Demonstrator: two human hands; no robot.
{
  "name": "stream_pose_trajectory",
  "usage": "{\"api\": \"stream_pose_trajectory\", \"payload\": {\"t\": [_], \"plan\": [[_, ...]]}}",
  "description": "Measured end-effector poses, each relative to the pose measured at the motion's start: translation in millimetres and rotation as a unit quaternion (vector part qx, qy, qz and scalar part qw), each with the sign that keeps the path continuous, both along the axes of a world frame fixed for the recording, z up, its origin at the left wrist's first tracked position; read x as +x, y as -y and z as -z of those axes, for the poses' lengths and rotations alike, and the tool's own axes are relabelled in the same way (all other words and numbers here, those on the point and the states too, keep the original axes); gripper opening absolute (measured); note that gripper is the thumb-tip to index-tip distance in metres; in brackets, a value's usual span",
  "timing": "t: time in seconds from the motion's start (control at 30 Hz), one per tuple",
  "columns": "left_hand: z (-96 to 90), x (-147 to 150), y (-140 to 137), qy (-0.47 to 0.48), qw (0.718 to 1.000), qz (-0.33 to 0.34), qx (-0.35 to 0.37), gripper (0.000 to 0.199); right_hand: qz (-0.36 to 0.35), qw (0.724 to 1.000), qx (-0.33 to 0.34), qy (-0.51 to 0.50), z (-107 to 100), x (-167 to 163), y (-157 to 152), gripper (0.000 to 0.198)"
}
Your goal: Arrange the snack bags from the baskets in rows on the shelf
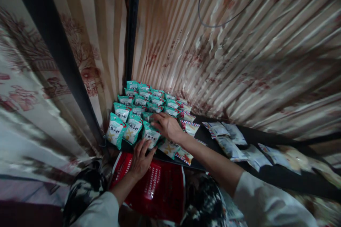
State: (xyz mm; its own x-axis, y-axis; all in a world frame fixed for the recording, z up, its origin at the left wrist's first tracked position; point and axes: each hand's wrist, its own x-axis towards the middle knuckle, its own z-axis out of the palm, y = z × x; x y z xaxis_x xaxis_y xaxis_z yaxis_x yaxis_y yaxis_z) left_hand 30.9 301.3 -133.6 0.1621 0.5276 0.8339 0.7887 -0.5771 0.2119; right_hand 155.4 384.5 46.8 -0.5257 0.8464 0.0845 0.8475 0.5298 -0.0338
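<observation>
Rows of small teal-and-white snack packets (133,127) stand close together in the corner of a dark shelf. My right hand (169,126) reaches over the front rows, its thumb and fingers closed about the top of a teal packet (147,116) partly hidden by the hand. Below it, my left hand (142,159) has its fingers bent and slightly apart, with the fingertips touching the lower edge of a front packet (151,135). Another packet (169,148) leans low under my right wrist.
Striped-edge packets (189,127) line the right of the teal rows. Pale packets (229,145) lie farther right on the black shelf (204,133). A large red bag (165,191) is below the shelf edge. Dark posts (132,25) and pleated patterned cloth (170,42) enclose the corner.
</observation>
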Motion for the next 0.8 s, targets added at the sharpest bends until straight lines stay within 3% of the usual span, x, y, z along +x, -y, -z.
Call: {"api": "stream_pose_trajectory", "payload": {"t": [0.1,0.3,0.47,0.6,0.8], "plan": [[-0.5,-2,0,-0.006,1.0,0.005,-0.005,0.035,0.028,0.999,0.023,0.028,-6,2,-19,0.032],[3.9,-1,-3,-0.001,1.0,0.011,-0.01,0.035,0.037,0.994,-0.011,0.101,-1,-10,-36,0.028],[6.5,-1,-6,0.005,1.0,0.017,-0.014,0.033,0.029,0.997,0.004,0.068,2,-8,-41,0.027],[4.9,-2,-6,-0.002,1.0,0.016,-0.021,0.034,0.078,0.995,0.034,0.053,3,3,-63,0.03],[4.8,-2,-7,0.003,1.0,0.017,-0.011,0.032,0.131,0.986,-0.02,0.099,4,0,-87,0.029]]}}
